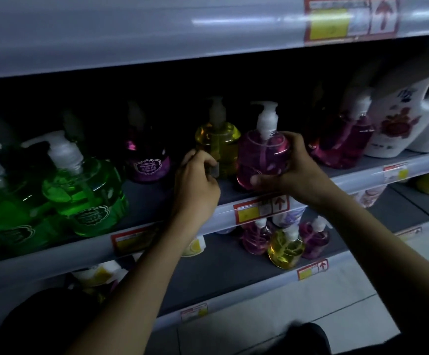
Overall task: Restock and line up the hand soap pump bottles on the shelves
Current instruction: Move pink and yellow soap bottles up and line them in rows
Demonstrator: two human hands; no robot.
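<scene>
White detergent jugs (410, 116), shelf-edge price tags (260, 209)

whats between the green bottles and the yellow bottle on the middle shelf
In the head view, a dark purple bottle stands set back between the green bottles and the yellow bottle.

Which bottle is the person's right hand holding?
Look at the middle shelf, near its front edge. The right hand wraps a pink soap bottle with a white pump, standing just right of a yellow bottle; it is the only bottle being held.

Right hand (298, 170) holds pink bottle (260, 157) upright at shelf (356, 176) edge.
</scene>
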